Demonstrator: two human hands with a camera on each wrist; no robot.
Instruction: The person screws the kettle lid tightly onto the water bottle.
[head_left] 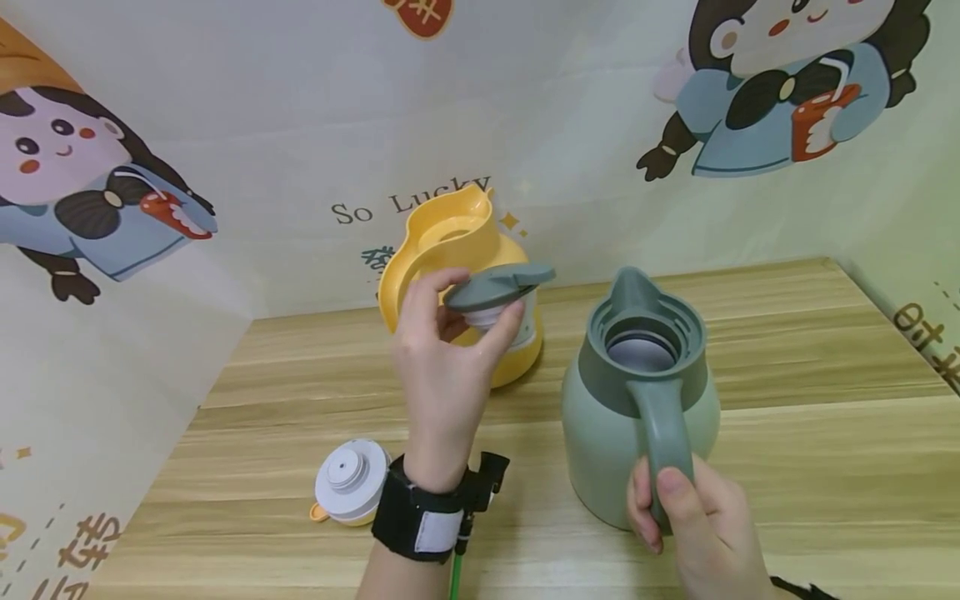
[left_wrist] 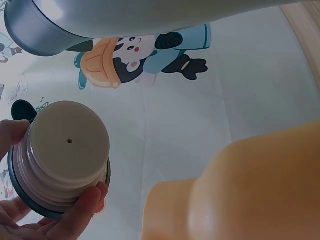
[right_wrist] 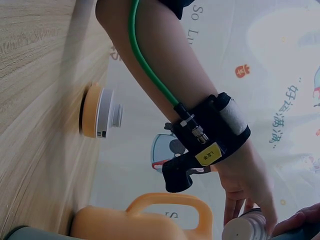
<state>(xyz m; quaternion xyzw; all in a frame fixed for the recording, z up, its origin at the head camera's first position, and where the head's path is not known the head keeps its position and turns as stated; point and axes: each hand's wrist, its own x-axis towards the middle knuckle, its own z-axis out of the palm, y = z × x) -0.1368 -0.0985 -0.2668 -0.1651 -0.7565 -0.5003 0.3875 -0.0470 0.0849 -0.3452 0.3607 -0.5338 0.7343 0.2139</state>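
Observation:
My left hand (head_left: 448, 367) holds a grey-green jug lid (head_left: 498, 286) up in the air between thumb and fingers. The lid's ribbed white stopper (left_wrist: 70, 145) has a small hole in its end and faces the left wrist camera. On the table at the right stands a pale green vacuum jug (head_left: 600, 433), upright, its mouth uncovered and its inner liner showing. Fingers and thumb of my right hand (head_left: 708, 521) wrap round the lower part of its handle (head_left: 663, 425). The held lid overlaps a yellow jug (head_left: 517, 367) behind it in the head view.
The yellow jug stands at the back by the printed wall cloth (head_left: 300, 150). Left of my left forearm, a white and yellow lid (head_left: 352, 479) lies with its threaded side up on the wooden table (head_left: 262, 400). A green cable (right_wrist: 145, 70) runs along the left forearm.

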